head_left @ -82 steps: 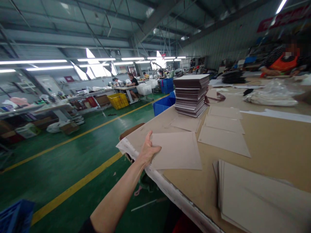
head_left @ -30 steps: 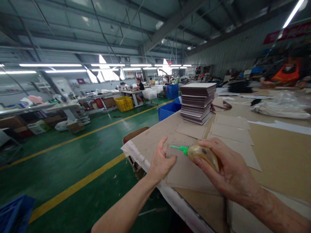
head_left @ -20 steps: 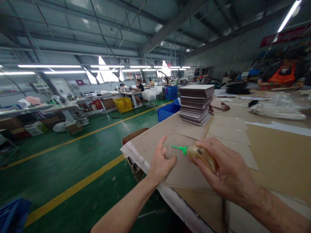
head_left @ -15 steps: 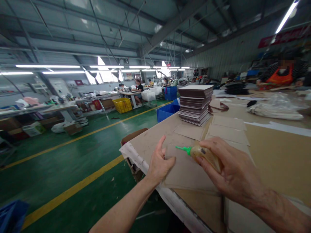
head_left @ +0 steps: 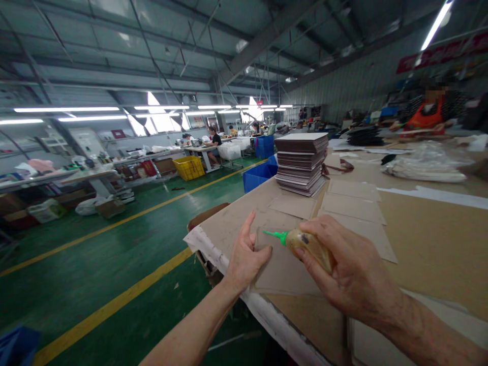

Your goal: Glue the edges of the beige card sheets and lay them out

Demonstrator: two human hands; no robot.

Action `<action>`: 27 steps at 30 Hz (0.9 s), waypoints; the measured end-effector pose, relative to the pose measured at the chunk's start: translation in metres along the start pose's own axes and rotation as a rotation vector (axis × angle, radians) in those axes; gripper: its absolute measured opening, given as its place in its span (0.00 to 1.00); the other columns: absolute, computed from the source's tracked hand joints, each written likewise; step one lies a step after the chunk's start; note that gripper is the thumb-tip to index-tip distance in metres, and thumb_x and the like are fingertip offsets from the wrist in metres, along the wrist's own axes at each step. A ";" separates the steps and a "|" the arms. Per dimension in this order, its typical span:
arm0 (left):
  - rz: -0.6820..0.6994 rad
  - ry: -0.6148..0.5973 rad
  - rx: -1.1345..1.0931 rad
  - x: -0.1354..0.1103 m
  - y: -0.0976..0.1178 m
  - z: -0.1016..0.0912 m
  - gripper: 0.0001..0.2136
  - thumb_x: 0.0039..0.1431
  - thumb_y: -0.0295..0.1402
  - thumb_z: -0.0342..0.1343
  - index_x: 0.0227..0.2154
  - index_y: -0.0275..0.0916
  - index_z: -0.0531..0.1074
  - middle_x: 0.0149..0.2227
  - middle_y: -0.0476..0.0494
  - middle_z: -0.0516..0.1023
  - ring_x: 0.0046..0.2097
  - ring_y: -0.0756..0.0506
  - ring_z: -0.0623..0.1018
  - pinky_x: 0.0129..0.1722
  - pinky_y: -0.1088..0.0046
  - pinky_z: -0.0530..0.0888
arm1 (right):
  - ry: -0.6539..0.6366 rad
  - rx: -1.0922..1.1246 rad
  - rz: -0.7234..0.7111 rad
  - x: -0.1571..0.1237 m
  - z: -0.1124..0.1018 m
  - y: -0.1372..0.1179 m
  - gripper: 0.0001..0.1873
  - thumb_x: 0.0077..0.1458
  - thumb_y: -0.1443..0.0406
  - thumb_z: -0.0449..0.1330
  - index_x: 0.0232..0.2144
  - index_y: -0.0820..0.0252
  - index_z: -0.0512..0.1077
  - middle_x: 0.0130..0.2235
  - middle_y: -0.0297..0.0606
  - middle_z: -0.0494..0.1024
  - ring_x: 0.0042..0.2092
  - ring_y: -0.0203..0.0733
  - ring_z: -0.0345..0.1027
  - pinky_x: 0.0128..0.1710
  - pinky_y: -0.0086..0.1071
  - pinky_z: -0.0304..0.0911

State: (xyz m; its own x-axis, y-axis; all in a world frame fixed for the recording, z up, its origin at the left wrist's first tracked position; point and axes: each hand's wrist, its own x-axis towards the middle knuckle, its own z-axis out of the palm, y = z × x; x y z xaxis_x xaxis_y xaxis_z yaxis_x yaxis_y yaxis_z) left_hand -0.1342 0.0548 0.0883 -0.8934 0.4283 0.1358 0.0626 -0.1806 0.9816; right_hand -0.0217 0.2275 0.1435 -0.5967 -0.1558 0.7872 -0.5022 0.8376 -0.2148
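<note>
My right hand (head_left: pixel 348 272) is wrapped round a small amber glue bottle (head_left: pixel 307 245) with a green nozzle that points left over a grey cardboard sheet (head_left: pixel 284 267). That sheet lies at the near left edge of the brown table (head_left: pixel 427 239). My left hand (head_left: pixel 246 256) pins the sheet's left edge, thumb on top and forefinger raised. The nozzle tip hovers just right of my left thumb.
Three more grey sheets (head_left: pixel 353 203) lie beyond, and a tall stack of dark-edged boards (head_left: pixel 301 162) stands behind them. Another pile of sheets (head_left: pixel 419 335) is at the near right. A plastic bag (head_left: pixel 427 162) and a seated person (head_left: pixel 429 109) are far right. Blue crates (head_left: pixel 257 173) sit on the green floor.
Earlier only my left hand held the sheet; my right hand has since come in with the glue bottle. In the last second the bottle has edged slightly left and the view has shifted.
</note>
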 end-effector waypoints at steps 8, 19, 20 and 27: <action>-0.019 0.004 0.068 0.004 -0.002 -0.004 0.53 0.46 0.27 0.64 0.70 0.42 0.36 0.25 0.56 0.79 0.26 0.47 0.79 0.30 0.73 0.76 | -0.012 -0.172 0.084 -0.030 -0.021 0.027 0.09 0.68 0.59 0.54 0.47 0.56 0.67 0.41 0.36 0.71 0.40 0.42 0.68 0.37 0.35 0.61; -0.066 -0.007 -0.017 0.007 -0.002 -0.004 0.52 0.43 0.27 0.66 0.69 0.41 0.42 0.27 0.52 0.80 0.27 0.46 0.79 0.30 0.70 0.77 | 0.069 -0.249 0.184 -0.060 -0.037 0.053 0.14 0.69 0.54 0.54 0.47 0.56 0.68 0.42 0.36 0.74 0.40 0.43 0.70 0.38 0.36 0.63; -0.065 -0.010 -0.019 0.007 -0.002 -0.004 0.52 0.43 0.27 0.66 0.69 0.41 0.42 0.28 0.52 0.81 0.27 0.46 0.79 0.31 0.71 0.76 | 0.071 -0.229 0.188 -0.058 -0.036 0.051 0.13 0.69 0.55 0.54 0.47 0.56 0.68 0.42 0.36 0.74 0.40 0.43 0.70 0.38 0.36 0.63; -0.045 -0.009 -0.004 0.006 0.001 0.000 0.51 0.44 0.27 0.66 0.69 0.42 0.44 0.28 0.52 0.81 0.26 0.46 0.79 0.29 0.72 0.76 | 0.055 -0.018 0.120 -0.033 -0.014 0.026 0.09 0.67 0.64 0.57 0.48 0.59 0.68 0.43 0.39 0.72 0.44 0.43 0.68 0.42 0.35 0.63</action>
State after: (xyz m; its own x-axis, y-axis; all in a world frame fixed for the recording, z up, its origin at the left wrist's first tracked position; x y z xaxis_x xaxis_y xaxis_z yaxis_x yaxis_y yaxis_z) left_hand -0.1399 0.0572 0.0900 -0.8914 0.4437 0.0922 0.0201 -0.1645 0.9862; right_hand -0.0063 0.2618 0.1202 -0.6165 -0.0251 0.7870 -0.4171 0.8581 -0.2994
